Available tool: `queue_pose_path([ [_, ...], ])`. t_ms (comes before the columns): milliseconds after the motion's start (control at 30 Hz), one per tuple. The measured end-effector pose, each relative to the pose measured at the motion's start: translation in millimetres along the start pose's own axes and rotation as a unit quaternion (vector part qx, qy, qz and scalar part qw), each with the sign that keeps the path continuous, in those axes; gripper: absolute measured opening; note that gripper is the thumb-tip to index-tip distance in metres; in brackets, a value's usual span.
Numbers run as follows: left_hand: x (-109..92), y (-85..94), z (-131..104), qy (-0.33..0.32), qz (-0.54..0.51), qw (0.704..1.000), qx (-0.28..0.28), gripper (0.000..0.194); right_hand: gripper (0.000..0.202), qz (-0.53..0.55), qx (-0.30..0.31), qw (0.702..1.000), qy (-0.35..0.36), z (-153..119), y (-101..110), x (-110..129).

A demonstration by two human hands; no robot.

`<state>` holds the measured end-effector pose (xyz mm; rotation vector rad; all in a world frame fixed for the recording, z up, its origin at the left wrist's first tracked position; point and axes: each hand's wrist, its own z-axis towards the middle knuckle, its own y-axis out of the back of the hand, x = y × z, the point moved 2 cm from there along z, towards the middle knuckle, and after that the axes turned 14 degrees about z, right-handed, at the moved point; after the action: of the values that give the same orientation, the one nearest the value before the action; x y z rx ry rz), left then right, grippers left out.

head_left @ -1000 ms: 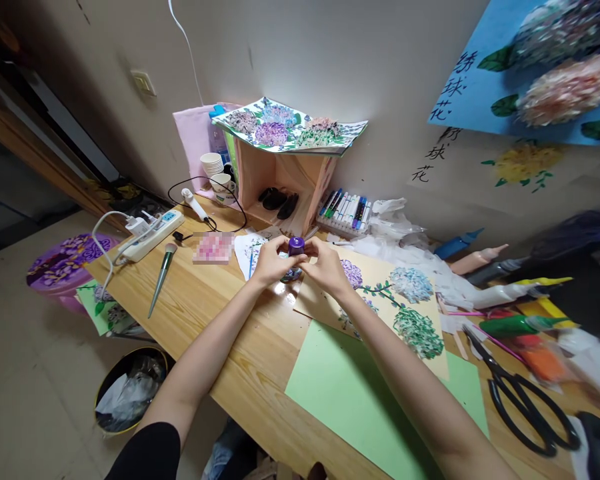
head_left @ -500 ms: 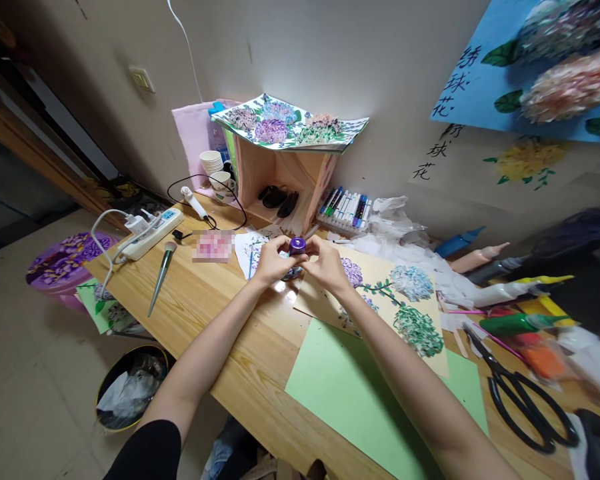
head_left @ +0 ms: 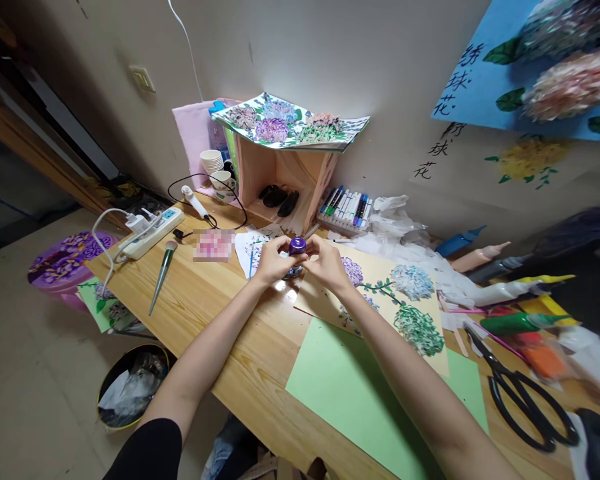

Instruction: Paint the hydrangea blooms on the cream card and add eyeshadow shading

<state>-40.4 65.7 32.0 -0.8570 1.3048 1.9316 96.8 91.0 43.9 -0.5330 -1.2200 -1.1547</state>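
Both my hands meet over the middle of the table, fingers closed from either side on a small shiny purple object (head_left: pixel 297 247) with a rounded top. My left hand (head_left: pixel 273 261) grips its left side and my right hand (head_left: pixel 327 262) its right. The fingers cover most of it, so I cannot tell its exact kind. Just below it, something dark and patterned shows in part between the hands. Under my right forearm lies a cream sheet (head_left: pixel 380 308) with raised purple, blue and green flower heads, overlapping a green sheet (head_left: pixel 325 373).
A makeup-style brush (head_left: pixel 163 275), a power strip (head_left: pixel 153 235) and a hair-dryer-like white tool (head_left: pixel 194 203) sit left. Behind stand paper cups (head_left: pixel 222 185), a pink box (head_left: pixel 330 177) and markers (head_left: pixel 347 208). Black scissors (head_left: pixel 517 393) and paint bottles (head_left: pixel 517 323) lie right.
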Motion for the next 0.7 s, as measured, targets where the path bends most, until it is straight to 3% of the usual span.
queue_pose_path([
  [700, 3.2, -1.7, -0.5, -0.009, -0.006, 1.000, 0.003, 0.024, 0.009, 0.003, 0.005, 1.000, 0.005, 0.6, 0.4, -3.7],
])
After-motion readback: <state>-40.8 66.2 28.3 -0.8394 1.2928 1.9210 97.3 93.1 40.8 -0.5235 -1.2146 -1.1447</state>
